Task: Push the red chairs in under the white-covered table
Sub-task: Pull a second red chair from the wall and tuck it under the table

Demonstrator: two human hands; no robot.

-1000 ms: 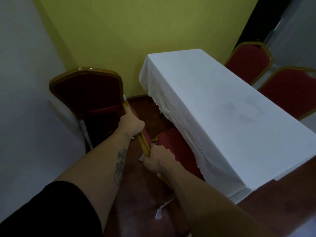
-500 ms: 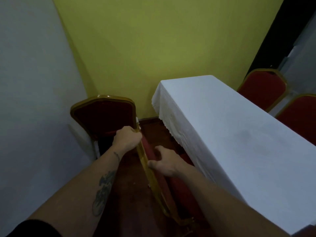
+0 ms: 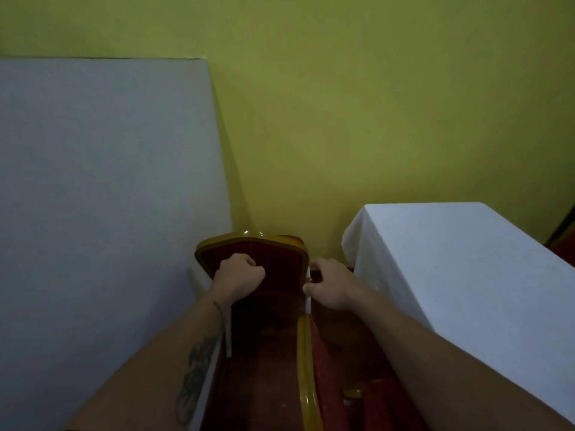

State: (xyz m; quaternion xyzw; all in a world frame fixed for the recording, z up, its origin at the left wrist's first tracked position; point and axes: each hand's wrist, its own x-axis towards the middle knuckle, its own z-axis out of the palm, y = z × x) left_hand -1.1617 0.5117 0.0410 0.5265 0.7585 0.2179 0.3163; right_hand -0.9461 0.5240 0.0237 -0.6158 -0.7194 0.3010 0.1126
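Note:
A far red chair (image 3: 280, 259) with a gold frame stands against the yellow wall, its backrest facing me. My left hand (image 3: 239, 276) is a closed fist in front of that backrest; I cannot tell whether it grips anything. My right hand (image 3: 333, 283) curls its fingers and thumb around the backrest's right gold edge. A nearer red chair (image 3: 306, 368) shows only its gold side rail and red pad, running down between my forearms. The white-covered table (image 3: 466, 275) is at the right, its left edge just beyond my right arm.
A pale grey panel (image 3: 93, 213) fills the left side, close to the far chair. The yellow wall (image 3: 342, 119) closes off the space straight ahead. Dark red floor (image 3: 264, 384) shows between the chairs.
Both hands let go of the nearer chair's top rail and moved forward to the far chair's backrest. My view tilted up, so the chairs beyond the table are out of frame.

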